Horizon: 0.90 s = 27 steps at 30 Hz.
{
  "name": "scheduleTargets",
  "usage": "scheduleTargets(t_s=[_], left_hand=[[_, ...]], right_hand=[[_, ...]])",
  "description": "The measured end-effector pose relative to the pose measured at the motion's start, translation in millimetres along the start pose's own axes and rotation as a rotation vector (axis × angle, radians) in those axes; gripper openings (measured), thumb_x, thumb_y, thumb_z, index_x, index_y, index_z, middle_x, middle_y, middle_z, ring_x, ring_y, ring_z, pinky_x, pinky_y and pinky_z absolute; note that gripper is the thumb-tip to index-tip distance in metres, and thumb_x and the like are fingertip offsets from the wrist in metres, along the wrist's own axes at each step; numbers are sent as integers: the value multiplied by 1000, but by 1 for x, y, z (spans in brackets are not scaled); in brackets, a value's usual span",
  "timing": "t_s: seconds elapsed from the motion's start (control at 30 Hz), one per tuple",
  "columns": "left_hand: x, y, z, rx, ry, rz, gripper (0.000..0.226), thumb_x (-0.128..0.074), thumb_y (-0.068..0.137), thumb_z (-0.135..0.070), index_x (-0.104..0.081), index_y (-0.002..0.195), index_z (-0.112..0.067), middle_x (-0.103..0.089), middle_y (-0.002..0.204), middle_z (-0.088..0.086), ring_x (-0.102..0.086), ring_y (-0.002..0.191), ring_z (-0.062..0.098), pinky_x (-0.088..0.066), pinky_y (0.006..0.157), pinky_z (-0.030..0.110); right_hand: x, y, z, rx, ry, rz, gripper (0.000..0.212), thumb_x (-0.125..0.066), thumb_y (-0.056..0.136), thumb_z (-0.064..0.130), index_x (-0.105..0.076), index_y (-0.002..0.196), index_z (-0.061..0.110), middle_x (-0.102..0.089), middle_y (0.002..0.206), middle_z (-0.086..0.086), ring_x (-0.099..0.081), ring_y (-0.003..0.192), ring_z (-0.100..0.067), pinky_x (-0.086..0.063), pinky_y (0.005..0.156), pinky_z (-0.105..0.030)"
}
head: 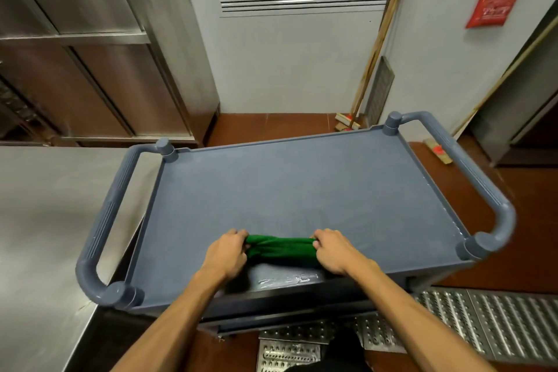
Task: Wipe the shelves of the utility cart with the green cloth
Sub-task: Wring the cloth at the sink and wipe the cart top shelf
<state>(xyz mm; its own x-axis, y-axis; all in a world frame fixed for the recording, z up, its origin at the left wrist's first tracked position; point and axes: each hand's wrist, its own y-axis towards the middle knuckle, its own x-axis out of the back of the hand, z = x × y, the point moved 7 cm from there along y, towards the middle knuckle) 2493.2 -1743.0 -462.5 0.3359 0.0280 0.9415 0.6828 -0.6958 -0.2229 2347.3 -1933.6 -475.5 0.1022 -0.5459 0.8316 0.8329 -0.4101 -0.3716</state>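
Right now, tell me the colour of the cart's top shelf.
Blue-grey top shelf, clearest in the head view.

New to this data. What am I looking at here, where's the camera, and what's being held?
There is no robot here: a person works with two bare hands. The single picture comes from a wide-angle camera worn on the head, looking forward and down, so the forearms enter from the bottom edge.

In front stands a grey-blue utility cart with a looped handle at each end. You see its top shelf, which carries nothing but the green cloth near the front edge. The left hand grips one end of the bunched cloth and the right hand grips the other, pressing it onto the shelf. A wet smear shines just in front of the cloth. A steel counter sits to the left.
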Motion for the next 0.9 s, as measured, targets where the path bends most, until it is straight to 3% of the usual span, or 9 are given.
scheduleTargets(t_s=[0.13, 0.23, 0.4, 0.6, 0.73, 0.9], left_hand=[[-3, 21, -33, -67, -31, 38, 20, -45, 103, -25, -53, 107, -8, -61, 114, 17, -58, 108, 37, -43, 85, 41], [-6, 38, -62, -97, -17, 48, 19, -45, 102, -26, -53, 105, -9, -60, 113, 15, -58, 109, 36, -42, 85, 41], [0, 77, -114, -130, 2, 21, 19, -46, 102, -27, -54, 104, -10, -59, 112, 12, -58, 108, 35, -44, 83, 41], [15, 134, -184, -195, 38, -87, 22, -48, 100, -27, -57, 110, -10, -57, 109, 14, -60, 99, 40, -48, 74, 44], [18, 172, -226, -230, 89, -133, 22, -53, 99, -29, -61, 111, -13, -58, 106, 12, -61, 91, 39, -52, 68, 45], [2, 205, -265, -231, 154, -138, 9, -65, 84, -9, -65, 93, -9, -62, 102, 12, -60, 78, 40, -45, 61, 40]], right_hand=[[25, 5, -28, -38, 95, -67, 22, -35, 96, 21, -53, 90, 10, -63, 113, -23, -57, 105, -37, -42, 85, -39], [47, 9, -57, -33, 99, -89, 23, -34, 99, 24, -45, 81, 15, -64, 105, -22, -57, 98, -36, -39, 78, -37], [86, 29, -111, -33, 141, -140, 33, -35, 103, 25, -60, 97, 4, -63, 105, -22, -57, 100, -38, -42, 86, -40], [145, 53, -177, -35, 162, -287, 29, -44, 100, 29, -66, 109, 13, -62, 106, -16, -55, 104, -37, -46, 91, -47], [182, 68, -215, -59, 189, -380, 23, -53, 98, 24, -71, 109, 15, -63, 103, -16, -55, 103, -36, -45, 91, -44], [200, 75, -251, -92, 208, -421, 21, -59, 95, 22, -70, 112, 17, -62, 107, -9, -51, 107, -28, -43, 87, -36]])
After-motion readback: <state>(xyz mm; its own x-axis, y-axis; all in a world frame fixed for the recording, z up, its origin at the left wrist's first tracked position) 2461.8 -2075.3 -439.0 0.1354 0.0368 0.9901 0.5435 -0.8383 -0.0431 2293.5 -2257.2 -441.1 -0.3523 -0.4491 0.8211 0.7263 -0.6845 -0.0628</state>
